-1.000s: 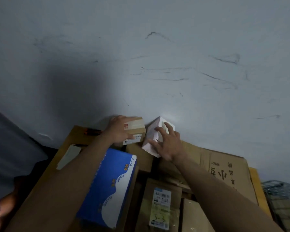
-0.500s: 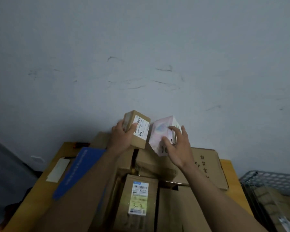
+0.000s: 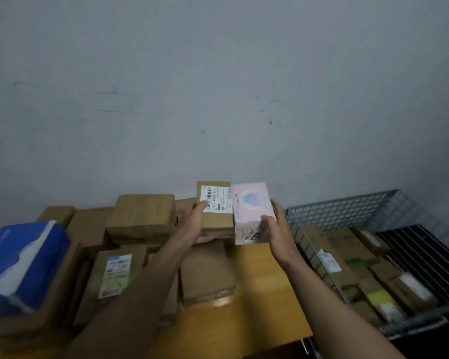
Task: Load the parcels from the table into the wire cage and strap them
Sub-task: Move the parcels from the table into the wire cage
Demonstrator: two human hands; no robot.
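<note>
My left hand (image 3: 195,224) grips a small brown cardboard parcel (image 3: 217,218) with a white barcode label, thumb on its front face. My right hand (image 3: 276,224) holds a pale pink box (image 3: 249,206) from its right side. Both are lifted side by side, touching, above the wooden table (image 3: 259,307), near its right end. The wire cage (image 3: 347,208) stands just right of the table, with several parcels lying inside it.
Several brown cardboard parcels (image 3: 143,216) crowd the left and middle of the table, along with a blue and white box (image 3: 24,265) at far left. A flat brown parcel (image 3: 205,273) lies under my left forearm. A grey wall rises behind.
Both hands lifted the brown parcel and the pink box off the pile and carried them to the right, toward the cage. The view swung right, bringing the cage into sight.
</note>
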